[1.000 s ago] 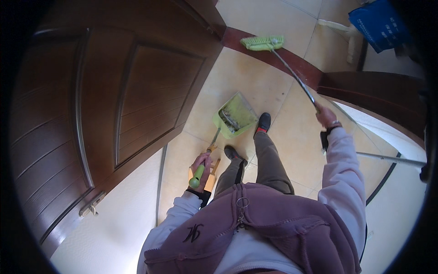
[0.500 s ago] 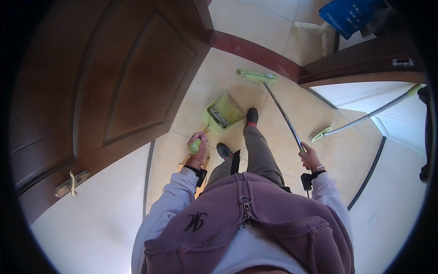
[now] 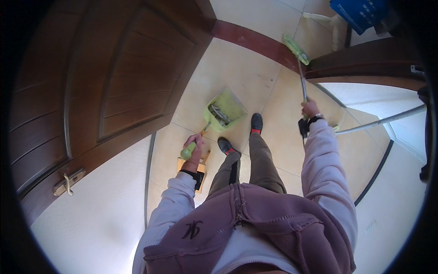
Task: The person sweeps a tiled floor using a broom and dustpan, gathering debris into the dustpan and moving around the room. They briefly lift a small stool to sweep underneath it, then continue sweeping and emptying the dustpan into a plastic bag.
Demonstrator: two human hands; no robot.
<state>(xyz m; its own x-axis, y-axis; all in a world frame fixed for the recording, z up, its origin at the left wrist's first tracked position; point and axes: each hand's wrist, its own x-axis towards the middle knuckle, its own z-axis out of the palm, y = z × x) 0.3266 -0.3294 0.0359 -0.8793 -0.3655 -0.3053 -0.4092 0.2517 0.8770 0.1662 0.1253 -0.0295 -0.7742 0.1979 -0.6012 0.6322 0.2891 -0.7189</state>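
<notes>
My left hand is closed round the handle of a green long-handled dustpan, whose round grip end sticks out of my fist. The pan lies on the tiles ahead of my feet, with grey debris inside. My right hand grips the grey pole of a broom, my arm stretched forward. Its green head is at the dark red door sill, by the end of the door frame. Part of the pole near my hand is foreshortened.
A brown door stands ajar on the left. Behind my left hand is a small wooden stool. Another pole leans on the right, its green foot partly hidden by my arm. A blue bag sits beyond the sill.
My right hand has reached forward, carrying the broom head right and away to the sill by the door frame. The dustpan has barely moved, still in my left hand.
</notes>
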